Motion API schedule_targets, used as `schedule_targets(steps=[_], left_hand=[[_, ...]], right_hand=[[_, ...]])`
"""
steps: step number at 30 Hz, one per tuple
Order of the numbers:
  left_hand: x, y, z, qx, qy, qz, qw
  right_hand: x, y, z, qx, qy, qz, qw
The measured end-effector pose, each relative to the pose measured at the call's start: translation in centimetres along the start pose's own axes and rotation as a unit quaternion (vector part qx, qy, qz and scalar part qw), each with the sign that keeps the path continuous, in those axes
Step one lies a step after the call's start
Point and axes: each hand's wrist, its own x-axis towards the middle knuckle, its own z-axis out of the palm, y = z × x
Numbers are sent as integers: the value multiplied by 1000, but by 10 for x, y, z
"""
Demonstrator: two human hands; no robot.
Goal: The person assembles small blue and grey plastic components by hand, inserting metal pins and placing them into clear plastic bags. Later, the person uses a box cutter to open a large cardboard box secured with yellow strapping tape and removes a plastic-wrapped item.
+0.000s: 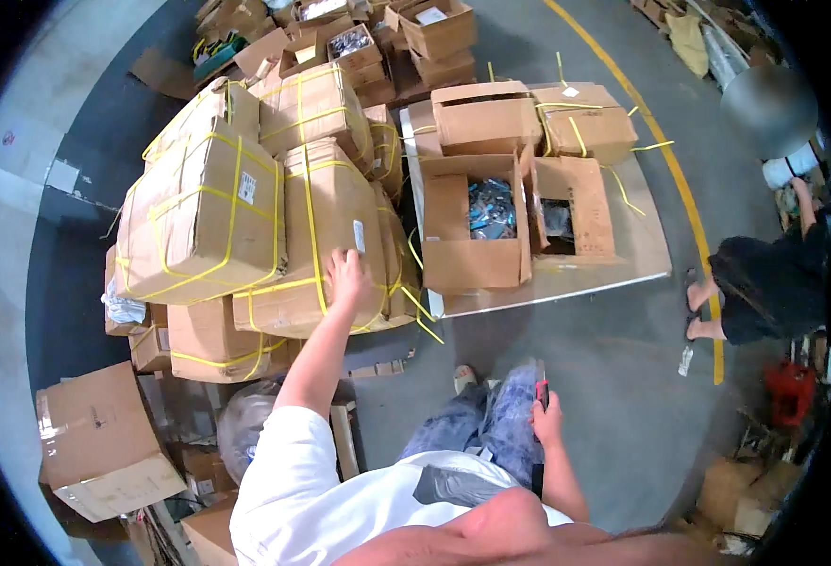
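Note:
My left hand [347,277] rests on a brown carton [278,307] in a strapped stack, its fingers apart. Beside its thumb a yellow strap [312,222] runs down the carton, and a pale label [359,236] shows just above the fingers. Low in front of my right thigh, my right hand [546,421] is closed around the red and black handle of a utility knife [542,391]. Its thin tip points away from me. Another large carton [203,203], bound with yellow straps, sits higher on the left of the stack.
Right of the stack, a pale board [637,236] bears an opened carton [472,264] of small blue packets and another open carton [585,203]. Cut straps stick out. A person in dark clothes [769,283] is at the right, past the yellow floor line [687,189]. A loose carton [104,424] lies lower left.

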Motion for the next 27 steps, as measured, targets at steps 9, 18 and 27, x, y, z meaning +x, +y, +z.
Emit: schedule_targets(steps=[9,18,27], left_hand=[[264,-22,31,112,69,-140,981],[398,-59,76,121,124,-245,954],[399,-61,73,161,141,-189,958]], right_hand=[[165,-186,44,-143,-166,-16,976],[342,-324,100,-163,-258,3,952],[444,-410,204,-135,-325,15,936]])
